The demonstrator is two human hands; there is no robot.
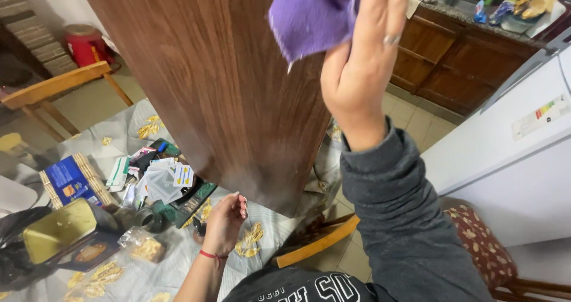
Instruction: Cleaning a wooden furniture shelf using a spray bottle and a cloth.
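Right hand point(363, 64) fingers press a purple cloth point(312, 16) on the wooden cabinet point(214, 82); left hand point(226, 222) fingers curl, empty.

The fingertips of the right hand point(363, 64) and the upper part of the purple cloth point(312, 16) are cut off by the top edge. The top of the wooden panel point(220, 82) is likewise cropped, and part of the table point(137, 278) is hidden behind it. The left hand point(226, 222) is blurred.
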